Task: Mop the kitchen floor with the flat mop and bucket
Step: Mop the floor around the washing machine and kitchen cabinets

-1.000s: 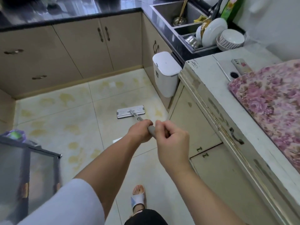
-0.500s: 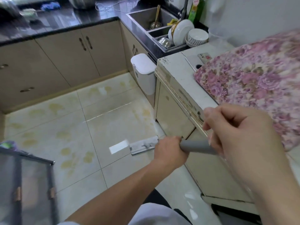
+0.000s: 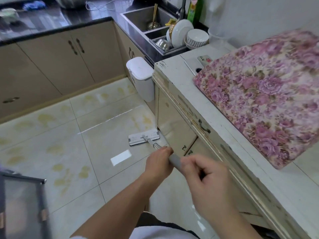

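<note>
White/grey flat mop [image 3: 143, 137] on cream floor [image 3: 51, 149] w/ yellow blotches; pink-purple floral cloth [image 3: 262, 94]; white bin [image 3: 141, 78]; black desk [image 3: 51, 23].

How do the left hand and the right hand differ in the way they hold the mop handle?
The left hand grips the mop handle lower, nearer the mop head; the right hand grips higher, nearer the camera. Both curl round the same grey grip.

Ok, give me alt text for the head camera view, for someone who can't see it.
Both hands, left hand ahead of right hand, grip a flat mop's handle; its head lies on the tiled floor beside a worn cabinet.
</note>
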Available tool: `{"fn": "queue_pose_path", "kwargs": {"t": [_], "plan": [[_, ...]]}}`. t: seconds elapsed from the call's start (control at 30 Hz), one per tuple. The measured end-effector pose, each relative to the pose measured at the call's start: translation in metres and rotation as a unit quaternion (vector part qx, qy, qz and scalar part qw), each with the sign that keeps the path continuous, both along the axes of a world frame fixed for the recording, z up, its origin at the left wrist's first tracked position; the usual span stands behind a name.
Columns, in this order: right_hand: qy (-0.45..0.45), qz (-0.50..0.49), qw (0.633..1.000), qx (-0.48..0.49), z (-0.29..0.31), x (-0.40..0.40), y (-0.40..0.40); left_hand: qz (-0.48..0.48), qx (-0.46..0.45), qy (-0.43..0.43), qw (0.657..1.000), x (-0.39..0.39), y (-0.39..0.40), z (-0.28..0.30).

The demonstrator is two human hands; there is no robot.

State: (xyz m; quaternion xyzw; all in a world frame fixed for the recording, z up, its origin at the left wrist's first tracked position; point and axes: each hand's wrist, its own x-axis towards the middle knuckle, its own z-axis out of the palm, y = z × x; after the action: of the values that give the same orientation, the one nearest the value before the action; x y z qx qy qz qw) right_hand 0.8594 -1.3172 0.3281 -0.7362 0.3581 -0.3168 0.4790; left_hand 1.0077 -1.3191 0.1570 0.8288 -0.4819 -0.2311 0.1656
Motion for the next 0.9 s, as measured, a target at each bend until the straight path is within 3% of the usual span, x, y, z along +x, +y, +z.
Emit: {"fn": "queue_pose_path", "kwargs": {"t": [0.13,0.33,0.4,0.47,0.57,0.7,0.8,0.9], "plan": [[-0.006,-0.015,0.999,-0.035,-0.028,0.061,-0.033,-0.004,0.014,-0.018,1.000,0.065,-0.037,-0.018],[0.053,-0.002,0.994,-0.091,-0.070,0.182,-0.071,0.051,-0.036,0.144,0.988,0.182,-0.083,-0.035],[0.055,-0.009,0.995,-0.085,-0.076,0.217,-0.083,0.071,-0.036,0.144,0.986,0.216,-0.097,-0.043],[0.058,-0.040,0.995,-0.064,-0.081,0.246,-0.099,0.036,0.019,0.137,0.990,0.248,-0.117,-0.041],[0.069,-0.067,0.995,-0.024,-0.070,0.252,-0.113,0.004,0.058,0.048,0.997,0.255,-0.135,-0.026],[0.068,-0.064,0.996,-0.012,-0.029,0.244,-0.100,0.011,0.027,0.014,0.999,0.234,-0.117,-0.006],[0.072,-0.070,0.994,-0.049,0.011,0.240,-0.086,0.027,-0.024,0.048,0.998,0.217,-0.098,0.019],[0.109,-0.021,0.991,-0.078,0.047,0.245,-0.092,0.107,-0.062,0.188,0.974,0.203,-0.092,0.042]]}}
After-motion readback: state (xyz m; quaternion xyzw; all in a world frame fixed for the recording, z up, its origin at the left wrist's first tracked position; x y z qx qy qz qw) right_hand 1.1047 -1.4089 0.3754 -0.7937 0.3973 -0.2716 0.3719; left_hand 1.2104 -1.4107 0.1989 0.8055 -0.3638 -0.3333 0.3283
